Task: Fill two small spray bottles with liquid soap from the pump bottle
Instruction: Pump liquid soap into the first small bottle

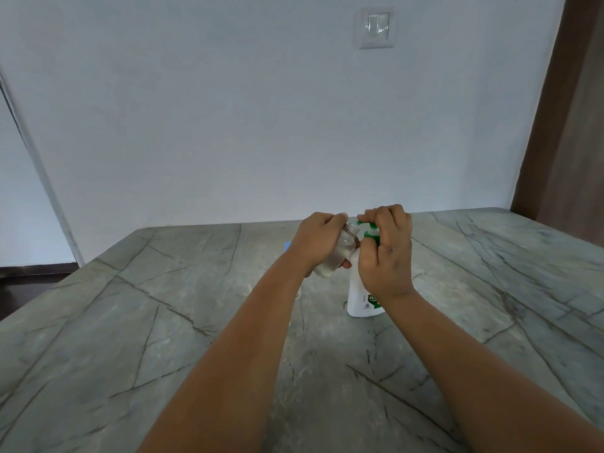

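Observation:
My left hand (315, 241) grips a small clear spray bottle (336, 255), uncapped and tilted so its threaded mouth sits just under the green nozzle of the pump bottle. A little clear liquid lies in its lower end. The white pump bottle (361, 295) stands upright on the grey stone table (130, 322). My right hand (387, 246) is curled over its green pump head (371, 228), fingers on top of it. A second small bottle is mostly hidden behind my left forearm; only a pale sliver shows.
A small blue object (287, 246) peeks out on the table behind my left wrist. A white wall with a light switch (377, 27) rises behind the table. A brown door frame (562, 125) stands at the right.

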A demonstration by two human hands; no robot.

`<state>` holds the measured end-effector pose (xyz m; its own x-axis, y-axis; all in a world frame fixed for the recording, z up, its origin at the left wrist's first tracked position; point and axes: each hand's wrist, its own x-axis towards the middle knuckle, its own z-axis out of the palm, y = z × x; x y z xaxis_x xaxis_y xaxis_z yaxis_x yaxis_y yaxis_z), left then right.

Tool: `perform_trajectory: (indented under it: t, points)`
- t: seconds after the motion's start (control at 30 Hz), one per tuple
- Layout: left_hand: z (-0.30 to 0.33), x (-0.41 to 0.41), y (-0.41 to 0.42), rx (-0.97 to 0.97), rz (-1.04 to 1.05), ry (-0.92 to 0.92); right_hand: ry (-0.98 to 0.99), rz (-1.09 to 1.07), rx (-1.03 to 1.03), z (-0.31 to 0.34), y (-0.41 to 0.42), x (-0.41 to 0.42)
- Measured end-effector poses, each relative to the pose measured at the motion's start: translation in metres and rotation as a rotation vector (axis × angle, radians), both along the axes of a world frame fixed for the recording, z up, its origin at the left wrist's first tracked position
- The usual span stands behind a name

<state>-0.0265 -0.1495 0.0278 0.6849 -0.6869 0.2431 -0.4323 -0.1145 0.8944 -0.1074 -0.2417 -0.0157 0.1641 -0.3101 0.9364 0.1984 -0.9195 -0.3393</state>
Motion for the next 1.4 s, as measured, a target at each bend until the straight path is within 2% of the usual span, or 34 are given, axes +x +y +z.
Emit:
perform_trajectory:
  t: [0.7, 1.4]
  points:
    - [-0.0025, 0.0038, -0.0015, -0.016, -0.021, 0.034, 0.047, 0.001, -0.026, -0.0021, -0.0012, -0.0052]
    - [-0.0017, 0.0040, -0.0006, -0.020, -0.052, 0.070, -0.013, 0.000, -0.042, -0.0020, -0.0026, -0.0011]
